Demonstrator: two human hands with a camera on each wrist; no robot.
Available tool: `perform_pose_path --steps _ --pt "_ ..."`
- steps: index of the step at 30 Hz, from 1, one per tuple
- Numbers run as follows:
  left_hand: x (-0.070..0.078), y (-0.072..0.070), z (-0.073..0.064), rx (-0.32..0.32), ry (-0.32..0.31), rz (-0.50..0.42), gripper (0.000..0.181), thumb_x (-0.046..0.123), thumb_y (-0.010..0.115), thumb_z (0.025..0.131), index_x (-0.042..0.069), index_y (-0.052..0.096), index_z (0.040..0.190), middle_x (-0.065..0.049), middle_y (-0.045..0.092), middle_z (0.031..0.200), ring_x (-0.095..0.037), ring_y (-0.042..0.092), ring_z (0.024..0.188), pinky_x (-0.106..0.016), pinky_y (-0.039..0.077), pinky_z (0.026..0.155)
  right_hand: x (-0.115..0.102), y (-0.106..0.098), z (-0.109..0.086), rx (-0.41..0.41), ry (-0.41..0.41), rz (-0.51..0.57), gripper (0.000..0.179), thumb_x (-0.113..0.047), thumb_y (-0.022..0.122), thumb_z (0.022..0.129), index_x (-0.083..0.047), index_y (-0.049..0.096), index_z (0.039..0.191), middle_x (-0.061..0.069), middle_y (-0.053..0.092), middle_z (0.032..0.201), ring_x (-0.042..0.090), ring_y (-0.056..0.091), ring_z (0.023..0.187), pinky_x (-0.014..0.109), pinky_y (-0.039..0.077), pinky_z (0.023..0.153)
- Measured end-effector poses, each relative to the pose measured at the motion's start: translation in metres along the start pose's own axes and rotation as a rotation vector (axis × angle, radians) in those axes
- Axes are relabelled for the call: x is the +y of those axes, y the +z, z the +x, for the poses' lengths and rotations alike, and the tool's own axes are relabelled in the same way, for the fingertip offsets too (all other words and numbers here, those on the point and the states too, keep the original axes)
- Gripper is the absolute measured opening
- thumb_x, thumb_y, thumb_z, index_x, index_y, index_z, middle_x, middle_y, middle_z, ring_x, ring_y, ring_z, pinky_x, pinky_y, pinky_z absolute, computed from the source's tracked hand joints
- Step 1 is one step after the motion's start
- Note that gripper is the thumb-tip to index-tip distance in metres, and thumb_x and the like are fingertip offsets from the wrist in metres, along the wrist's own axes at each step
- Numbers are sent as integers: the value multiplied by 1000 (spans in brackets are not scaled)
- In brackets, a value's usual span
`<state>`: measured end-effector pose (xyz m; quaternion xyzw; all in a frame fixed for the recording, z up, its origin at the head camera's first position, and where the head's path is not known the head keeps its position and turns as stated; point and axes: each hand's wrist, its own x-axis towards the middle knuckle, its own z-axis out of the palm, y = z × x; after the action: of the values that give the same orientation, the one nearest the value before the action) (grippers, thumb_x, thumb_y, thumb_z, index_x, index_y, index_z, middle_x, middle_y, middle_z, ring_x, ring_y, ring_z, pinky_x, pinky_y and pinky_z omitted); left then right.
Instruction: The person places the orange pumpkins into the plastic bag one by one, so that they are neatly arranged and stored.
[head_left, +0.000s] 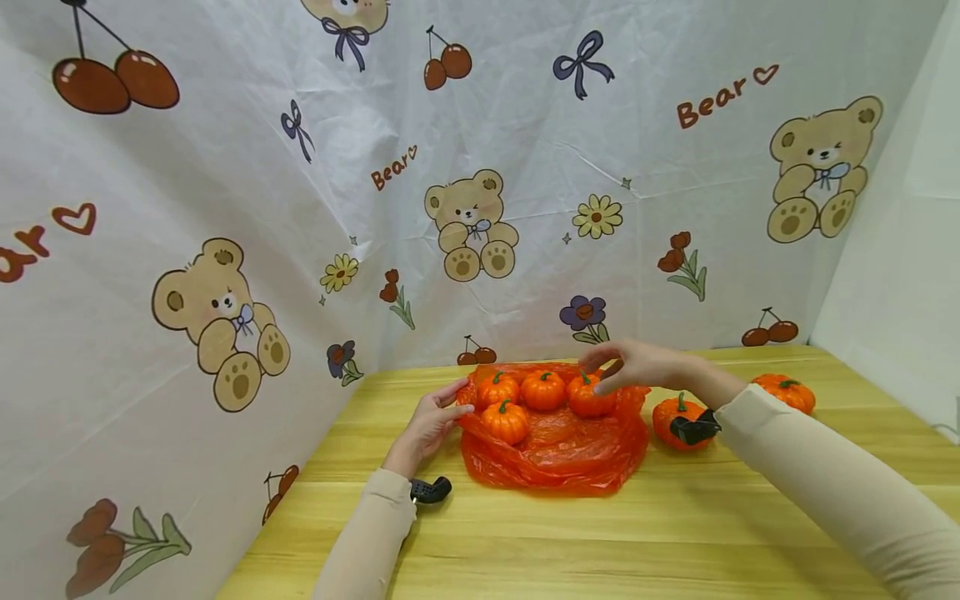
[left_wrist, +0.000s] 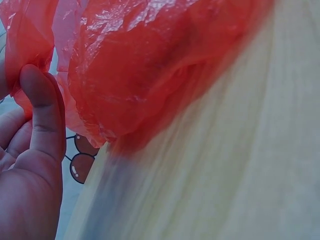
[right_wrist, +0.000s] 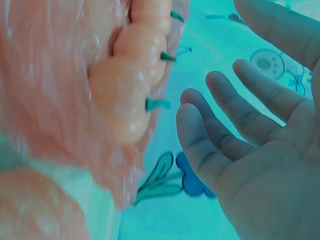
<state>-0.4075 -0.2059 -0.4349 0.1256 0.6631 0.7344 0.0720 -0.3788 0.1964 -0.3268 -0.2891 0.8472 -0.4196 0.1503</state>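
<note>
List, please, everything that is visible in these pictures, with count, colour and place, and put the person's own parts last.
Pumpkins in bag: 4, orange with green stems; three across the back, one in front at left
Pumpkins on table: 2, orange, right of the bag
Plastic bag: 1, red-orange, open on the table
Table: 1, light wood, under everything
Printed sheet: white with bears, cherries, flowers and bows; behind and left
Wrist devices: 2, black, one at each wrist
Sleeves: 2, cream, on both arms
Left hand: 1, pinching the bag's left edge
Right hand: 1, over the bag's right side, holding nothing
</note>
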Motion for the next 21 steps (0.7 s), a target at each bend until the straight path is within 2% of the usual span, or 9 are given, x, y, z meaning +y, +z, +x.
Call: perform_pose_path --steps 2,10,16,21 --pt "0 0 0 2 -1 2 66 -6 68 94 7 45 156 -21 42 161 -25 59 131 -19 60 88 4 -6 -6 0 5 1 62 -18 78 92 -1 52 146 30 51 147 50 53 133 49 58 102" --pt "0 -1 1 1 1 -6 66 -6 67 94 4 44 155 -23 42 160 -21 63 123 -19 60 86 12 -30 -29 47 35 -32 64 -24 77 93 -5 50 148 25 51 149 48 51 135 51 56 105" --pt "1 0 1 13 2 -14 65 -8 66 94 5 45 155 -22 43 160 -27 59 130 -20 60 88 18 -49 -44 84 29 -55 64 -22 74 95 -4 48 150 27 50 151 47 51 136 55 54 106" --pt "0 -1 1 6 -6 5 66 -7 66 95 4 44 156 -23 42 161 -26 60 130 -19 60 87 24 -63 -57 111 40 -67 66 -22 73 96 -3 44 152 28 49 152 48 49 136 59 51 108"
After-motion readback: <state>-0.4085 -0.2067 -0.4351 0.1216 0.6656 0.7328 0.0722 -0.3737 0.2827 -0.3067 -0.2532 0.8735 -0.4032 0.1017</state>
